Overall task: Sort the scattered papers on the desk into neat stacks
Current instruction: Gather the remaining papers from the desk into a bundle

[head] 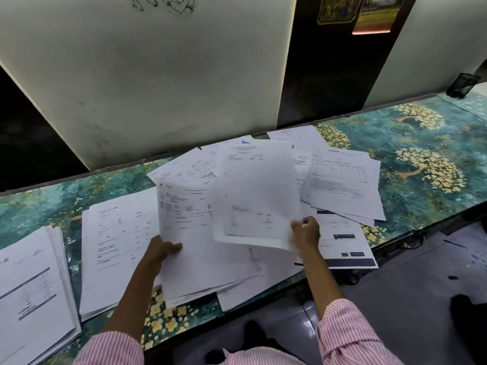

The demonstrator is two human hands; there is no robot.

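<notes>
Around the desk — wall, cover, floor

A teal desk cover printed with golden-flowered trees runs under a pale wall panel that bears a line drawing at its top. A dark strip beside it carries two coloured pictures — a black mesh holder stands far right. Grey floor tiles lie below.

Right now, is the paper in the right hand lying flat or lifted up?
Lifted up. The right hand pinches the sheet's lower corner, and it curves above the papers below.
</notes>
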